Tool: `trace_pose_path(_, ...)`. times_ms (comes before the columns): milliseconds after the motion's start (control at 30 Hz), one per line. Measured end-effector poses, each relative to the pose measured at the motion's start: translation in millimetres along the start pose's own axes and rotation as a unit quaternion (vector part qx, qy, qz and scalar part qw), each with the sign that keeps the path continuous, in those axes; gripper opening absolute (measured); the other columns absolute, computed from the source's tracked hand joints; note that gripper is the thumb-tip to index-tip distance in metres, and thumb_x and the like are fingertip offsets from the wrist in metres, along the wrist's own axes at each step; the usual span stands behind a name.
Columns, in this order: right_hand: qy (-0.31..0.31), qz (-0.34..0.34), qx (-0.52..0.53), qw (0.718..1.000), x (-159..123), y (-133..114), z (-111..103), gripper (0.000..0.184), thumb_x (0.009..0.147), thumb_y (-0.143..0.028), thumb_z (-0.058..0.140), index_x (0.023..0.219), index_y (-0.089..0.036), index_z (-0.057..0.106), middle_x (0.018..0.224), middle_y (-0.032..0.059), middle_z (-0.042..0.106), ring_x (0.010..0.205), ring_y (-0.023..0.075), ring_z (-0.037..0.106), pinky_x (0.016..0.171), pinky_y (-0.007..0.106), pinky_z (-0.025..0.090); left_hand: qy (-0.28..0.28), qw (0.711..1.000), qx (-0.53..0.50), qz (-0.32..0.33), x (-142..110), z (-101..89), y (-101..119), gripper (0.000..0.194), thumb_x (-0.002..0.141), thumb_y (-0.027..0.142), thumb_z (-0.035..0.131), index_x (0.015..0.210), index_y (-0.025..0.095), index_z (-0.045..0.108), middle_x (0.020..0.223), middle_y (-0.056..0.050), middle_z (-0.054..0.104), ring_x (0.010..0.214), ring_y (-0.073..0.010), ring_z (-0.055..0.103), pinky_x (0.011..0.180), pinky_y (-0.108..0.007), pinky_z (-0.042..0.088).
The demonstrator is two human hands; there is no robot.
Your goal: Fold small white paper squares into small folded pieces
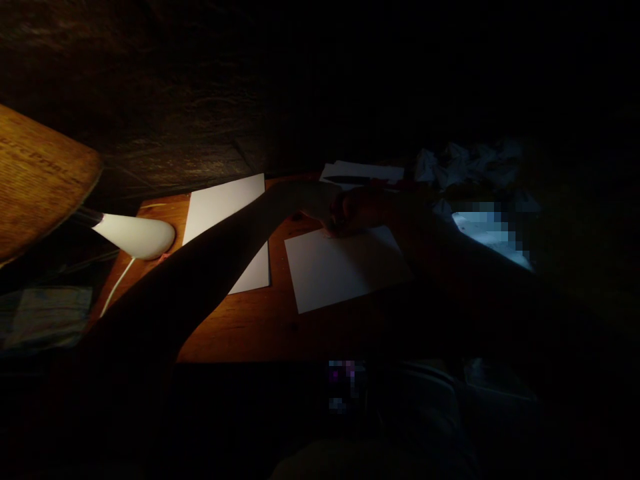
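Note:
The scene is very dark, lit only by a small lamp. My left hand point(320, 203) reaches across a wooden table point(250, 327) to the far edge of a white sheet of paper point(345, 270). My right hand point(363, 210) meets it at the same edge, its arm lost in shadow. Both hands seem to have their fingers curled down onto the paper's top edge, but the darkness hides how they grip. A second white sheet point(227, 220) lies to the left, partly under my left forearm.
A white lamp point(135, 237) with a cord stands at the table's left end, beside a rounded wooden board point(35, 180). More paper point(363, 172) lies at the back. Crumpled white sheets point(460, 163) are heaped at the right, near a glowing blurred patch point(493, 233).

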State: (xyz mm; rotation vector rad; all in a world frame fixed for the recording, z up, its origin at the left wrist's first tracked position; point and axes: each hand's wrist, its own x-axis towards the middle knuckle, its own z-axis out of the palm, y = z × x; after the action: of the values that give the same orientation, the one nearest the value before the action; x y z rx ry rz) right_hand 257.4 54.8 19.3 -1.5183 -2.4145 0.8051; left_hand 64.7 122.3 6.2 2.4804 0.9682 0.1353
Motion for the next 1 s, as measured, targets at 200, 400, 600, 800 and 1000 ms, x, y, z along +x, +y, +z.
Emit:
trace_pose_path(200,0.026,0.035,-0.003,0.999,-29,-9,-4,0.013,0.092,-0.033,0.091,0.099,-0.023,0.088,0.111,0.012,0.089,0.095,0.0279,0.08,0.082,0.037,0.054,0.064,0.995,0.05,0.055,-55,-9.5,28,0.045,0.078,0.038,0.103,0.112,0.021,0.08,0.118,-0.011,0.081,0.106,-0.0295,0.076,0.093,-0.04,0.061)
trace_pose_path(400,0.132,-0.013,0.027,0.991,-44,-1,15,0.019,0.091,-0.028,0.088,0.11,-0.027,0.09,0.12,0.0092,0.09,0.111,0.0331,0.082,0.093,0.043,0.057,0.104,0.986,0.04,0.122,-95,21.6,41,0.013,0.109,0.024,0.068,0.101,0.025,0.079,0.111,-0.007,0.082,0.113,-0.0258,0.079,0.106,-0.043,0.062)
trace_pose_path(600,0.172,-0.088,0.054,0.98,-55,13,27,0.015,0.094,-0.031,0.082,0.106,-0.027,0.09,0.124,0.0079,0.087,0.112,0.0303,0.08,0.099,0.043,0.057,0.157,0.979,-0.041,0.125,-109,34.9,36,0.015,0.104,0.026,0.074,0.114,0.025,0.084,0.12,-0.01,0.088,0.118,-0.0266,0.084,0.104,-0.045,0.07)
trace_pose_path(800,0.142,-0.148,0.055,0.977,-61,14,24,0.015,0.097,-0.033,0.08,0.106,-0.024,0.088,0.119,0.012,0.085,0.109,0.0302,0.078,0.098,0.044,0.055,0.156,0.98,-0.051,0.114,-111,35.9,39,0.016,0.103,0.025,0.073,0.113,0.027,0.086,0.124,-0.01,0.088,0.122,-0.0273,0.085,0.108,-0.048,0.071)
trace_pose_path(1000,0.158,-0.101,0.04,0.981,-61,4,28,0.015,0.095,-0.02,0.073,0.103,-0.023,0.086,0.118,0.0119,0.085,0.111,0.0307,0.078,0.098,0.044,0.057,0.167,0.975,-0.067,0.128,-114,36.4,39,0.02,0.097,0.027,0.079,0.117,0.024,0.082,0.134,-0.014,0.081,0.115,-0.0275,0.083,0.097,-0.045,0.072)
